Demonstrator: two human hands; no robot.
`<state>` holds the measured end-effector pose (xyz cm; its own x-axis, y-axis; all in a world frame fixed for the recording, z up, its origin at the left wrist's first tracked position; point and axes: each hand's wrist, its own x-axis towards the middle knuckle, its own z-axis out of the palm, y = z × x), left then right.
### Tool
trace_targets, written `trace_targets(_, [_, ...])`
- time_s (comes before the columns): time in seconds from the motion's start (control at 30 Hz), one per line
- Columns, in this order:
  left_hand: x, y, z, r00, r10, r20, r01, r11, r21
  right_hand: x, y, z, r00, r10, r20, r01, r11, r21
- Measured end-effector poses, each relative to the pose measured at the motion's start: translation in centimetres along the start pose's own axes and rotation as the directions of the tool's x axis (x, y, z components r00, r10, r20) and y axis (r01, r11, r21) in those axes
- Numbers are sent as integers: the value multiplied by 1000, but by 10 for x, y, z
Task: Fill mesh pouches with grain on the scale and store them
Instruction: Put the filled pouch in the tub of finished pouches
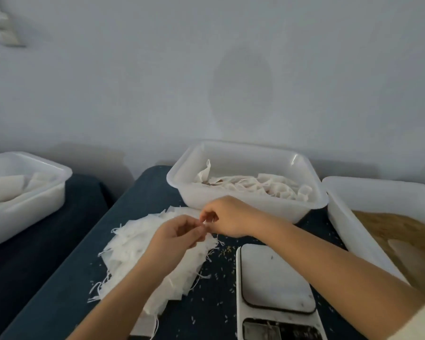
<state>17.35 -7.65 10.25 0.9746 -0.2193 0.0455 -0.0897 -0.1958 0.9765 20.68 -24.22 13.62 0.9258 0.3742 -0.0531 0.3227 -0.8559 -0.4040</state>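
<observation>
A heap of empty white mesh pouches (130, 251) with loose drawstrings lies on the dark blue table (66, 298). Over its far edge my left hand (179, 236) and my right hand (227, 217) meet, fingertips curled and pinching a thin white pouch string between them. The white scale (272, 278) stands bare to the right of the heap, under my right forearm. A white tub at the right (339, 190) holds brown grain (400, 229). The tub at the back (179, 177) holds filled pouches (255, 185).
Another white tub (47, 190) with white material stands at the far left on a second dark surface. Loose grains are scattered on the table around the scale. A pale wall rises close behind the tubs.
</observation>
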Motion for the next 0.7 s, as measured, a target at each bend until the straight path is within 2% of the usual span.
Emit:
trace_targets(0.1, [-11, -20, -25, 990, 114, -86, -75, 928, 365, 5, -13, 31, 995, 13, 94, -7, 998, -58])
trace_targets(0.17, [-16, -35, -39, 979, 185, -88, -98, 802, 589, 7, -18, 49, 992, 27, 125, -14, 995, -99])
trace_targets(0.27, [-19, -57, -47, 985, 170, -20, -93, 628, 773, 8, -20, 66, 988, 50, 148, -37, 995, -91])
trace_targets(0.37, [-19, -69, -45, 977, 215, 4, -128, 566, 814, 9, -18, 69, 994, 66, 86, -63, 998, -28])
trace_targets(0.47, [-17, -71, -45, 963, 270, -13, -150, 573, 806, 9, -14, 67, 997, 57, 59, -55, 998, -30])
trace_targets(0.6, [-10, -68, -49, 965, 262, -24, -139, 587, 798, 9, -11, 67, 997, 45, 55, -46, 999, 6])
trace_targets(0.7, [-10, -67, -50, 947, 321, 0, -191, 563, 804, 15, -13, 69, 999, 48, -12, -48, 998, 49])
